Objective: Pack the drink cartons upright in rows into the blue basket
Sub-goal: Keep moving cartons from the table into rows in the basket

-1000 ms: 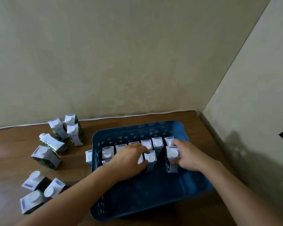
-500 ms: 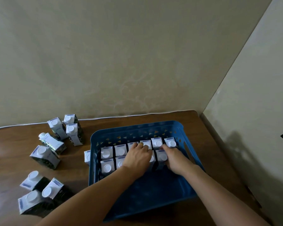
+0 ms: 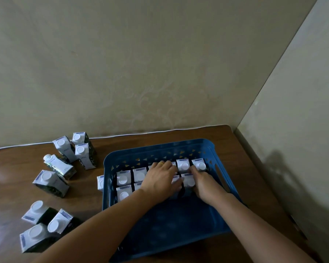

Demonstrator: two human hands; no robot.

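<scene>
The blue basket (image 3: 224,179) sits on the brown table, right of centre. Upright white-capped drink cartons (image 3: 123,179) stand in two rows at its far end. My left hand (image 3: 160,180) lies flat over the cartons in the middle of the rows, fingers spread, and hides those beneath it. My right hand (image 3: 204,185) is closed around a carton (image 3: 188,182) at the right end of the nearer row. Two more cartons (image 3: 198,165) of the far row stand just beyond its fingertips. The basket's near half holds nothing.
Several loose cartons lie or stand on the table to the left: a standing group (image 3: 81,153), a toppled one (image 3: 58,166), and others at the front left (image 3: 37,234). One carton (image 3: 100,183) stands against the basket's left wall, outside it. Walls close off the back and right.
My right hand has carried its carton left and set it into the nearer row beside the others. My left hand has moved further over the rows. The view has shifted slightly.
</scene>
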